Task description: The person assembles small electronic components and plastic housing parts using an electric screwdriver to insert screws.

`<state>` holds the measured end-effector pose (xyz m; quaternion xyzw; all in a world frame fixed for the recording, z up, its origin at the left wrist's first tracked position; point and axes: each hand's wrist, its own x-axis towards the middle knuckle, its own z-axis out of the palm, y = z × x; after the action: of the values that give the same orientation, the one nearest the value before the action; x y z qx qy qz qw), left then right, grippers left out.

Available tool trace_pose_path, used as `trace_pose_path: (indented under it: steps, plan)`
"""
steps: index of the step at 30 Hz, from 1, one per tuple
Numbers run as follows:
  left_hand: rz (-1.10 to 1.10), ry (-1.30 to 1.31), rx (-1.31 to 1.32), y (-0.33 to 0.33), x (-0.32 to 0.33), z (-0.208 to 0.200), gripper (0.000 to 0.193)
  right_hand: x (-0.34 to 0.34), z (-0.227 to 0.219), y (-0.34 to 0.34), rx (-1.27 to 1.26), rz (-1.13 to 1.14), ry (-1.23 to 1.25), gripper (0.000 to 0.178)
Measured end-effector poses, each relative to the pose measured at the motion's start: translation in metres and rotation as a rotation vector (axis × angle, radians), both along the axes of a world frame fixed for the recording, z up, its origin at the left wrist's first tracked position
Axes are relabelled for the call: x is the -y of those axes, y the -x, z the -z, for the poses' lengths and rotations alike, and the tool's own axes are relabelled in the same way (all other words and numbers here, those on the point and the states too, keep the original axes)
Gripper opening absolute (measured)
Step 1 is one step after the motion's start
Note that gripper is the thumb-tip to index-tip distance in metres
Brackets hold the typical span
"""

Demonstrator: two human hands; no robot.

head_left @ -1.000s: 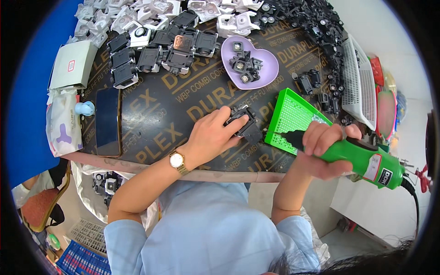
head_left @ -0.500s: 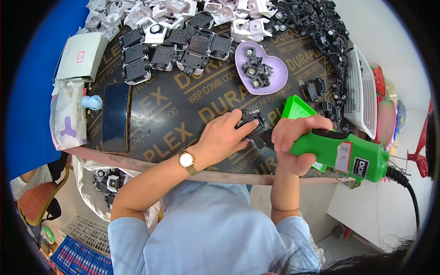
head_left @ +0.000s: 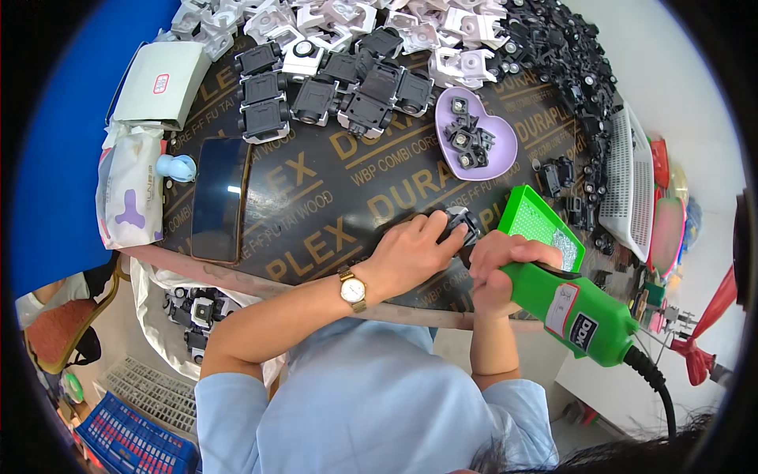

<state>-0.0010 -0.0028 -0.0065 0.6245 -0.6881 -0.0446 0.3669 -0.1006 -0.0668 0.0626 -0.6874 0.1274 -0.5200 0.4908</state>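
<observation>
Left grip pinches the dark part between thumb and forefinger; right grip clasps the green corded tool.

The hands have drawn closer, the green power tool shifting from tray to black part.

My black table, busy round the edges

Dark tabletop in front of me, yellowish lettering, pinkish front edge. My left: phone lying flat, wipes packet beside it, pale box beyond the packet. Far side: heaped white parts, black-and-white pieces just nearer me. Right of middle: purple heart-shaped dish, green tray nearer me. Black parts piled far right.
</observation>
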Motion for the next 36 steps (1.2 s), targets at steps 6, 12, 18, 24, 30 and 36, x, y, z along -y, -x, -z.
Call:
trace_pose_path:
  steps: [6,12,18,24,30,36]
  plan:
    - [0.077,-0.032,-0.176,-0.009,0.004,0.001,0.047,0.01,-0.003,-0.004,-0.041,-0.143,0.003,0.039]
    - [0.133,-0.128,-0.256,-0.014,0.007,-0.006,0.048,0.031,-0.004,0.002,0.081,-0.417,-0.069,0.053]
    - [0.145,-0.184,-0.233,-0.018,0.007,-0.007,0.051,0.039,0.0,0.004,0.041,-0.509,-0.002,0.052]
    - [0.155,-0.183,-0.26,-0.013,0.008,-0.003,0.051,0.029,0.001,0.004,0.033,-0.387,-0.128,0.041]
    - [0.148,-0.154,-0.238,-0.011,0.007,-0.004,0.052,0.025,-0.002,0.006,-0.006,-0.354,-0.132,0.048]
    - [0.093,-0.226,-0.21,-0.016,0.002,-0.016,0.049,0.024,-0.036,0.033,0.24,-0.258,-0.03,0.062]
